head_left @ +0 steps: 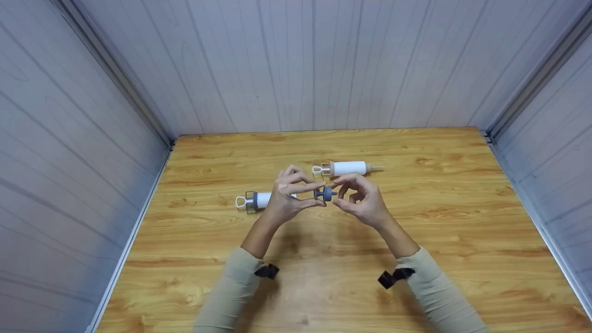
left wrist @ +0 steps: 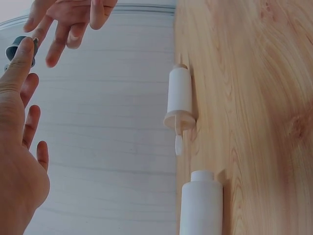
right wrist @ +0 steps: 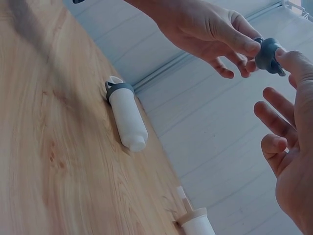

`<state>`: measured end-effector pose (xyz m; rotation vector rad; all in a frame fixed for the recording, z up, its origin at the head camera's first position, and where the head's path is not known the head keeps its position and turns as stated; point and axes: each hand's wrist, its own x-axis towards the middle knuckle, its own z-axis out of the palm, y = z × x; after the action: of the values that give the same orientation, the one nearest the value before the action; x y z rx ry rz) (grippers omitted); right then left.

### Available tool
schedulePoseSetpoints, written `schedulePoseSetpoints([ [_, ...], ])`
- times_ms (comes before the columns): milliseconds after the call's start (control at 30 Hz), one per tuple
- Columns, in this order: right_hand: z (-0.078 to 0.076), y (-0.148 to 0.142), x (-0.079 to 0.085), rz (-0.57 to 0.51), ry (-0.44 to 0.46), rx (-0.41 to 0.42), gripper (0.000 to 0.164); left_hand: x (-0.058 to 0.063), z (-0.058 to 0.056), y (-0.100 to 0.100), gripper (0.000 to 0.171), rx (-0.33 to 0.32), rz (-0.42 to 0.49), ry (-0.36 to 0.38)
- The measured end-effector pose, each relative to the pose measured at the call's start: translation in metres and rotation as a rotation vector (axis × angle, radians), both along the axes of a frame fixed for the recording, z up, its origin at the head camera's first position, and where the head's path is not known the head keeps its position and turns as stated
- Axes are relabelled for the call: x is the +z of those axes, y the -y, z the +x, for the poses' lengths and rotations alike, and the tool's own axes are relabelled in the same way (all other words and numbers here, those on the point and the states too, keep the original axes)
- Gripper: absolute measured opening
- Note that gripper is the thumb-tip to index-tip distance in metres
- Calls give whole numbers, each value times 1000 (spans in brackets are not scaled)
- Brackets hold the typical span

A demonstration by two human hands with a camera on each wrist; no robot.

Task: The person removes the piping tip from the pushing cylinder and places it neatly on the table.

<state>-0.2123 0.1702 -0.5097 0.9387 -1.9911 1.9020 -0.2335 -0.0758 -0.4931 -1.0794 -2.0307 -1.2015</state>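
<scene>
A small blue-grey nozzle cap (head_left: 328,194) with a narrow tip is held up above the table between both hands. My left hand (head_left: 291,194) pinches its left side between thumb and fingers. From the right, my right hand (head_left: 363,200) has thumb and index fingertip at its rim around the tip, the other fingers curled loosely. In the right wrist view the right thumb lies against the cap (right wrist: 267,55). Behind my left hand a white syringe-like tube (right wrist: 128,117) with a grey collar and loop handle lies on the table; its narrow white neck is uncapped.
A second white syringe-like tube (head_left: 350,168) lies farther back, with a beige collar, beige nozzle and white loop handle. The wood-grain table (head_left: 439,222) meets pale panel walls (head_left: 296,64) at the back and both sides.
</scene>
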Motion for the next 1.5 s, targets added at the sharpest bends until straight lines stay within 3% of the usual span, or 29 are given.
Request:
schedulePoseSetpoints([
  [300,2,4,0,10,4,-1,39,-2,2,-1,42,-3,-29,62],
  [467,2,4,-1,4,14,-8,31,-3,2,-3,42,0,-33,54],
  [967,3,5,0,6,-9,-7,29,-5,1,-3,42,6,-35,61],
  [1500,0,-1,-4,-13,-22,0,28,-3,3,1,38,-4,-20,115],
])
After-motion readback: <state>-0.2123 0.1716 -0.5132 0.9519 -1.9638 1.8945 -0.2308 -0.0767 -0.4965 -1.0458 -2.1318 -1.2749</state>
